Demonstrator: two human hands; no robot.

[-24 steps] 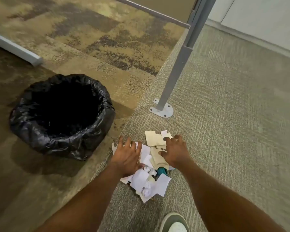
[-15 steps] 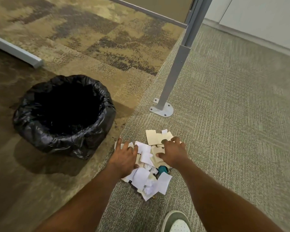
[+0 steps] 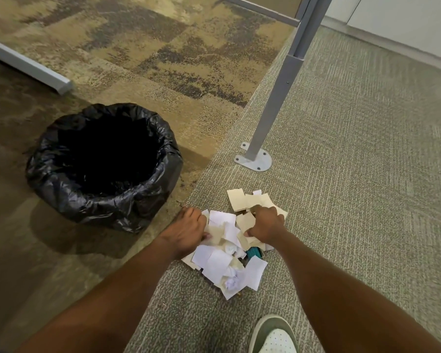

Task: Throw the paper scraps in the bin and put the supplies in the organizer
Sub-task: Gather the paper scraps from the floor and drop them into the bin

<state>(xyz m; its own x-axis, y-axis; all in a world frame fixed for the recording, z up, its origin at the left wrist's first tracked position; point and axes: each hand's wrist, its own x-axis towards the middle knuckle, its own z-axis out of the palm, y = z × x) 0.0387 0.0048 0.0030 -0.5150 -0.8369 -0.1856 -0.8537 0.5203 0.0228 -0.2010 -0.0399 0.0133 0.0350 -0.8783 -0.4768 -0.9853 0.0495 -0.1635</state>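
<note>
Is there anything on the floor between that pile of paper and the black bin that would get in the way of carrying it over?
Nothing visible does. The paper scraps lie right of the bin, with only bare carpet between them. The metal post stands beyond the pile, off that path.

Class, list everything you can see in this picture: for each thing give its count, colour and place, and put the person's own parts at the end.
paper scraps: one pile, too many to count, white and tan, on the grey carpet between the hands
teal object: one, mostly buried in the pile's right side
bin: one, black liner, on the brown carpet left of the pile
metal post: one, grey, bolted foot beyond the pile
grey bar: one, upper left
shoe: one, green and white, bottom edge
left hand: closing on scraps, pile's left
right hand: closing on scraps, pile's right
</note>
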